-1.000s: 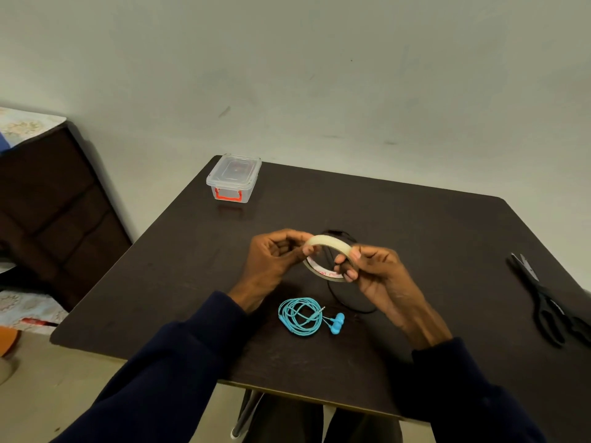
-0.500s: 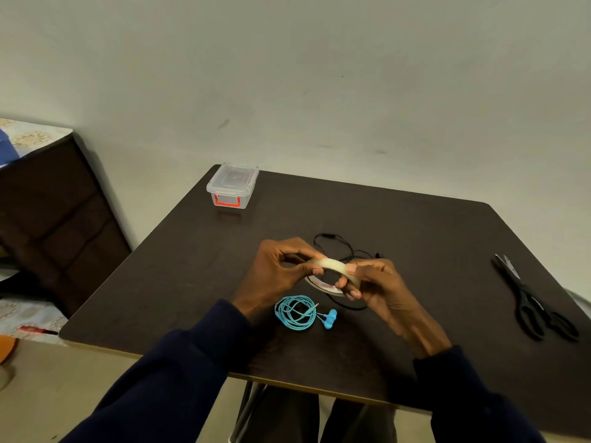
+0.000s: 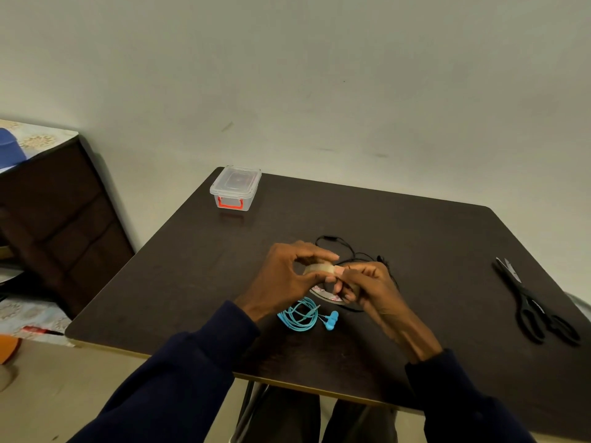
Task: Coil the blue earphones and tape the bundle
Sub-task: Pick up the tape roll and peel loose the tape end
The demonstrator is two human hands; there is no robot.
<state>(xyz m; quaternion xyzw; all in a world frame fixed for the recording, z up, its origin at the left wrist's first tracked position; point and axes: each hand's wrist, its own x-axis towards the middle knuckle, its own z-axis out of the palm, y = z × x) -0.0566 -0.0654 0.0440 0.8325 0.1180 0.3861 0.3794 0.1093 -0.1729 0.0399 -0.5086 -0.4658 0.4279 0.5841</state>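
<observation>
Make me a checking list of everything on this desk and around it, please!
Surface: dark table, no spills seen.
Job's things: blue earphones coiled and lying near the front edge, no tape seen on them; tape roll held just above the table.
Clutter: black scissors at the right side; lidded clear box with a red latch at the far left corner.
Grippers: left hand and right hand both hold the tape roll.
Cables: black cable lying loose on the table behind the hands.
Surroundings: plain wall behind the table; dark cabinet at the left.
</observation>
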